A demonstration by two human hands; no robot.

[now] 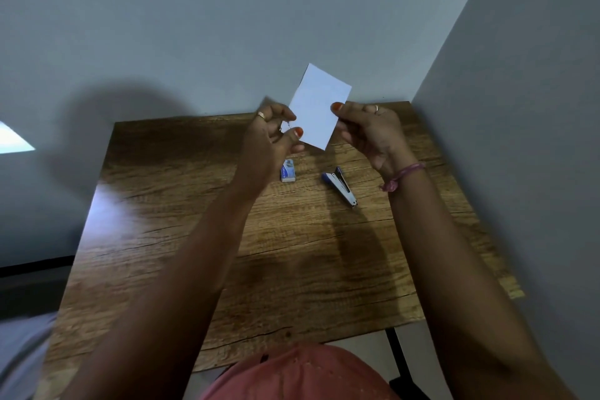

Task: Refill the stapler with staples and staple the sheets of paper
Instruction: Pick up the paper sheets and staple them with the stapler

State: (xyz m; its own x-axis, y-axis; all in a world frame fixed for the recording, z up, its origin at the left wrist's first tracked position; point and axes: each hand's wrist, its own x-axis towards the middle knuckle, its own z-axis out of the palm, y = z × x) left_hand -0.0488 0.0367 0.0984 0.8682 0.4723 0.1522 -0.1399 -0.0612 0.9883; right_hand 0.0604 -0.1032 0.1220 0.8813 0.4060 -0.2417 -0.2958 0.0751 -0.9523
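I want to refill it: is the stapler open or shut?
Shut, as far as visible: the stapler lies flat on the table, no raised top.

1. Both bare arms reach forward, the hands raised side by side.
2. The left hand [272, 133] has its fingers curled, thumb near the fingertips.
3. The right hand [368, 127] pinches with the thumb on top; the wrist carries a pink thread band [402, 175].
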